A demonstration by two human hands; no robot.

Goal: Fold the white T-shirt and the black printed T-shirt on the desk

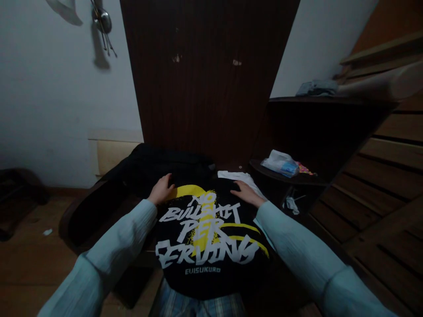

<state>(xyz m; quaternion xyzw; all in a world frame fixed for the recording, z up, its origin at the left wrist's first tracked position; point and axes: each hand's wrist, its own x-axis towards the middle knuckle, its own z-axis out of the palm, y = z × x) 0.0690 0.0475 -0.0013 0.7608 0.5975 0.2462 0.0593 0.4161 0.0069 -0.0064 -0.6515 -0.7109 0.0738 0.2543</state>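
Shirt (211, 233), black with big white lettering and yellow splashes, is spread print side up at the front of a dark desk (77, 220), centered before the person; its bottom edge overlaps plaid cloth (198, 304) at the lap. Left hand (161, 190) touches the shirt's upper left side, fingers loosely bent and pointing inward, thumb apart from the forefinger. Right hand (247, 193) is on the upper right side, partly spread, fingers also pointing inward. Can't tell if either one pinches fabric or just rests on it; nothing else in them. Both sleeves light blue-green. Behind the left hand, a heap of dark clothing (165, 160); just behind the right hand, a white cloth (236, 176). Farther right, a plastic pack (280, 163), white and blue, sits on a low shelf (304, 179), with a grayish cloth (317, 87) on the shelf above. Tall dark panel (211, 88) at the back, wall lamp (104, 21) upper left. Room dim, edges blurry.
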